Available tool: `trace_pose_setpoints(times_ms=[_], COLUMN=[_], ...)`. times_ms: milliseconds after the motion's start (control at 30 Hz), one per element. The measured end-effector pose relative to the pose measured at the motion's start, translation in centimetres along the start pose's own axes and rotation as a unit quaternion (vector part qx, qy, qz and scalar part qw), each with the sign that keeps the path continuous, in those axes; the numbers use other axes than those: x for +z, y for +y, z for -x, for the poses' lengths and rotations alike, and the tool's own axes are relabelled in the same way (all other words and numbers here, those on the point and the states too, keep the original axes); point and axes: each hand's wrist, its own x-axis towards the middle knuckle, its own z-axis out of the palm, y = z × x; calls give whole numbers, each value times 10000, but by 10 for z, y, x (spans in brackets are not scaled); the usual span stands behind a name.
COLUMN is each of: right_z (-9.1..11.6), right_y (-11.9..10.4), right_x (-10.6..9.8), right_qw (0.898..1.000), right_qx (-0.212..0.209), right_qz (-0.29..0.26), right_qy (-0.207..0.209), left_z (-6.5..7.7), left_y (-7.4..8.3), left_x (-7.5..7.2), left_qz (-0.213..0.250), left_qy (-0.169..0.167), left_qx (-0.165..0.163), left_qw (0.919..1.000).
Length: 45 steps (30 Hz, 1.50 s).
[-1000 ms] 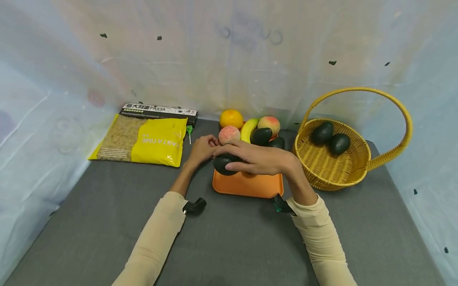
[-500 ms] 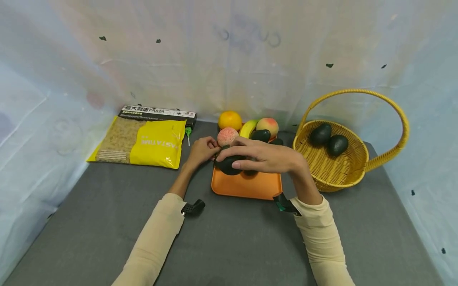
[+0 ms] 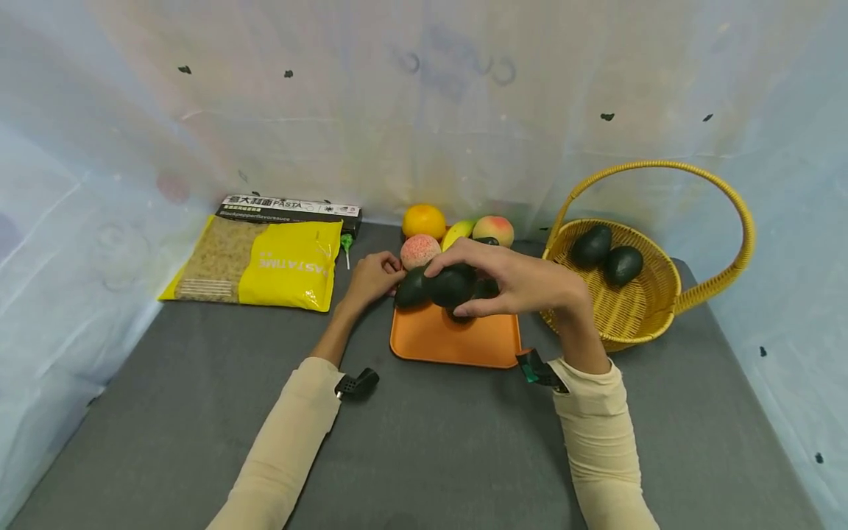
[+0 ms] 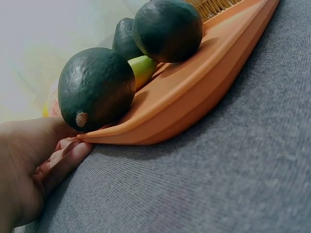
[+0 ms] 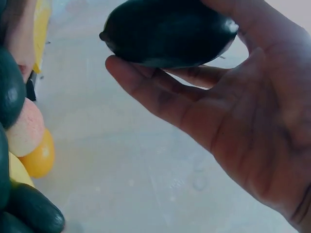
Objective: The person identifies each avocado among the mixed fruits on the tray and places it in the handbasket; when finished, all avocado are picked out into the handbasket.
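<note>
Green avocado [image 3: 453, 285] held within right grip [image 3: 520, 280]; left grip [image 3: 375, 277] pinches tray [image 3: 457, 343] rim.

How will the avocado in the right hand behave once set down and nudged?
The avocado will probably roll, given its rounded shape. It shines, so it may be slightly slippery. It looks fairly stiff: the right hand makes no visible dent.

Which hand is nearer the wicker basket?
Right: the right hand holds an avocado left of the basket. The left hand is farther off, at the left edge of the tray.
</note>
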Motion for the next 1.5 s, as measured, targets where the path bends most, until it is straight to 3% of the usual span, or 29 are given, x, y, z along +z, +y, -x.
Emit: trace_pose_setpoints(times_ms=[200,300,400,567,667,900,1133,1367,1500], right_z=[14,27,41,61,71,90,106,116,124], right_y=[-8,-11,-11,-11,-12,-10,-9,-4,-4], right_x=[-11,-19,-25,-33,-38,-44,-50,-52,-53], right_qw=[9980,9958,9934,9849,9790,9747,9620,9538,9477], right_qx=[79,332,305,98,268,612,929,1337,1779], right_qz=[475,569,574,724,811,530,437,480,473], right_qy=[407,635,948,1570,1853,2083,2528,2649,2608], left_z=[1,1,1,1,1,2,1,2,1], left_y=[0,1,1,1,1,2,3,2,3], left_x=[-2,-3,-3,-2,-2,-3,-3,-2,-2], left_qz=[-28,-13,9,-4,-2,15,147,11,-25], left_qy=[6,16,14,-16,36,-55,-34,-27,-24], left_qx=[29,56,63,28,91,48,103,149,147], left_qw=[10000,10000,10000,10000,10000,10000,9998,9999,9999])
